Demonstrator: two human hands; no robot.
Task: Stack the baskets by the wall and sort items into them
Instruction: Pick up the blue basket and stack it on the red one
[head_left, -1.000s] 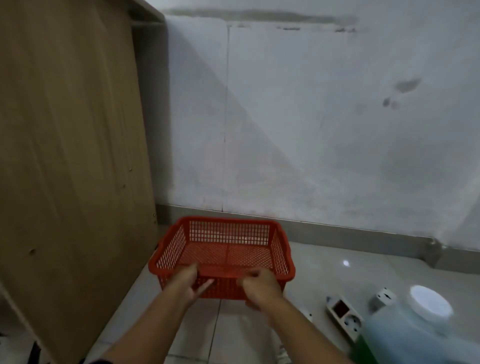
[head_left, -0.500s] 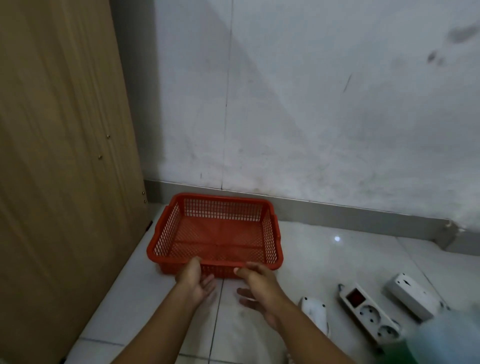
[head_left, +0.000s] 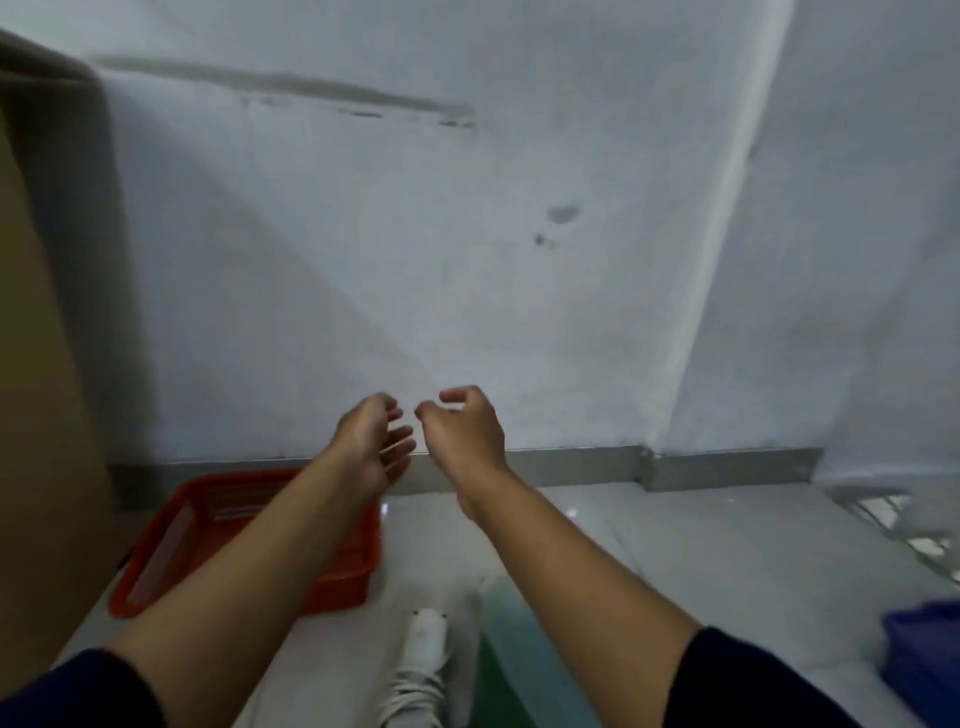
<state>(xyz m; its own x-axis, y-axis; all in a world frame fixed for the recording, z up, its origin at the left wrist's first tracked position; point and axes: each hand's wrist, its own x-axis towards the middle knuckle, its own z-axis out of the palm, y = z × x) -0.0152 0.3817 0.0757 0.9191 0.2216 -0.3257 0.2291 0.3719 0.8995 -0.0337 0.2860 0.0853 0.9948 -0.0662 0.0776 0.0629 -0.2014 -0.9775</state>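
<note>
Item: red perforated plastic basket (head_left: 343, 571), lying on the pale tiled floor (head_left: 649, 561) below and left of the fingers, its far end by the grey skirting of the white wall (head_left: 467, 286), beside a brown wooden panel (head_left: 41, 415).

Left hand (head_left: 371, 441): hovering above it, fingers relaxed, gripping nothing.

Right hand (head_left: 467, 434): hovering alongside, fingers loosely curled, gripping nothing.

Blue basket corner (head_left: 930, 670): sitting well right of the fingers, blurred.

Progress: one basket placed; stacking and sorting appearing outstanding.

red plastic mesh basket (head_left: 156, 566); glossy floor (head_left: 675, 561)
</note>
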